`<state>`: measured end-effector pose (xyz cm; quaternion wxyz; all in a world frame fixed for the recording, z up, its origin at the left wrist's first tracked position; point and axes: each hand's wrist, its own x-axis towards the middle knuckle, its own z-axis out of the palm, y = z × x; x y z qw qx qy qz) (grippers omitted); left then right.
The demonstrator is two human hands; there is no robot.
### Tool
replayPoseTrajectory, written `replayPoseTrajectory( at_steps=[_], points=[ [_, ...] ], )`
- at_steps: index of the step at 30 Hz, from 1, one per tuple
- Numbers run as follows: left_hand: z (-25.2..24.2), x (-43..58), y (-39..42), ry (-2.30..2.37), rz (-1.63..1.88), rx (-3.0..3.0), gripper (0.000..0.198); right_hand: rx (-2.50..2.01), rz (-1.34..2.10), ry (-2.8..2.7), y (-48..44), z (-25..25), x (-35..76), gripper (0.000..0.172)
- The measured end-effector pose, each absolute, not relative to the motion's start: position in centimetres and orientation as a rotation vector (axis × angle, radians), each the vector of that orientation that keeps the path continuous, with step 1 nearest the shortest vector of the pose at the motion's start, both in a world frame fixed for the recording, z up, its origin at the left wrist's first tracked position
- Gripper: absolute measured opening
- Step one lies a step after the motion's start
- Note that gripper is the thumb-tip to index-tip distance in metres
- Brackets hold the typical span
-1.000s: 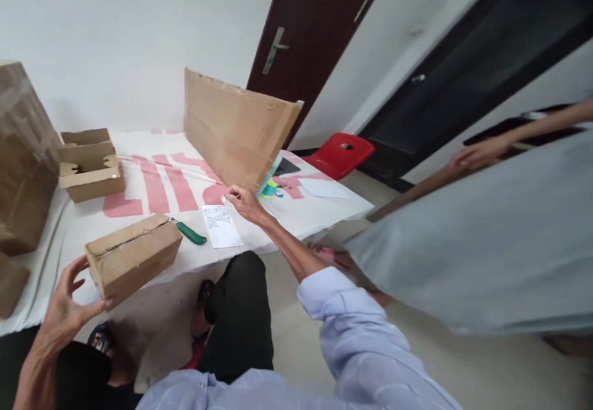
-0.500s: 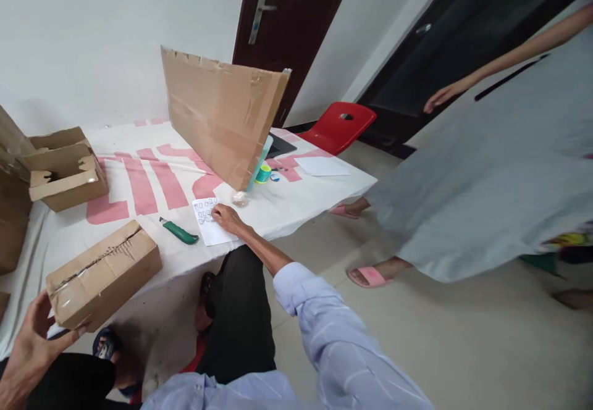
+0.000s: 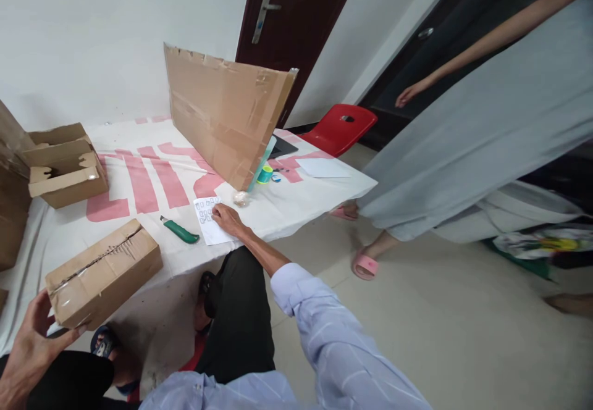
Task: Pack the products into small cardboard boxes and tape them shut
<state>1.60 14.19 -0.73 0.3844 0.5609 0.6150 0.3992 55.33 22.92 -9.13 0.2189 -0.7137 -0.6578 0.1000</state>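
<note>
A closed cardboard box (image 3: 104, 283) lies at the table's near left edge, a dark slit or line running along its top. Thumb and fingers of my left hand (image 3: 37, 345) grip the box's near end. My right hand (image 3: 228, 218) rests on a white sheet of paper (image 3: 214, 234) with rows of small printed or drawn figures. Its fingers are curled closed, and whatever they may hold is hidden. Between box and paper lies a green utility knife (image 3: 180, 231). A small crumpled clear or brownish lump (image 3: 241, 199) sits just beyond the right hand.
A big cardboard panel (image 3: 222, 117) stands on the cloth-covered table (image 3: 296, 209), a green tape roll (image 3: 265, 175) beside it. Open cardboard boxes (image 3: 69, 178) occupy the left. A red chair (image 3: 345, 127) is behind; another person in a grey garment (image 3: 463, 138) stands at right.
The other person has moved to the left, nearer the table's right end, uncovering a pale container behind. My hands, the box and the paper have stayed in place.
</note>
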Motion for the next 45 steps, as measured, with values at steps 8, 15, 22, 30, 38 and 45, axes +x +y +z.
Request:
replayPoseTrajectory(
  at_steps=[8,15,22,30,38,45],
  points=[
    [-2.3,0.3,14.5,1.533,1.000,1.405,0.106,-2.090,0.197,-1.922,22.4,-8.9,54.6,0.025],
    [-3.5,0.4,14.5,1.505,1.064,1.510,0.105,-2.154,0.206,-1.989,20.9,-7.8,54.2,0.032],
    [0.0,2.1,12.1,1.321,1.153,1.692,0.102,-2.119,0.126,-1.996,18.4,-7.0,52.9,0.043],
    [1.3,2.8,10.8,1.376,1.072,1.811,0.064,-1.162,0.260,-1.969,16.9,-1.0,41.7,0.024],
    [1.8,3.0,10.3,1.424,1.018,1.813,0.055,-1.065,0.249,-2.151,17.2,0.2,37.4,0.021],
    [0.0,3.1,10.6,1.384,1.077,1.758,0.066,-2.052,0.139,-2.160,19.4,-5.9,40.9,0.020]
  ],
)
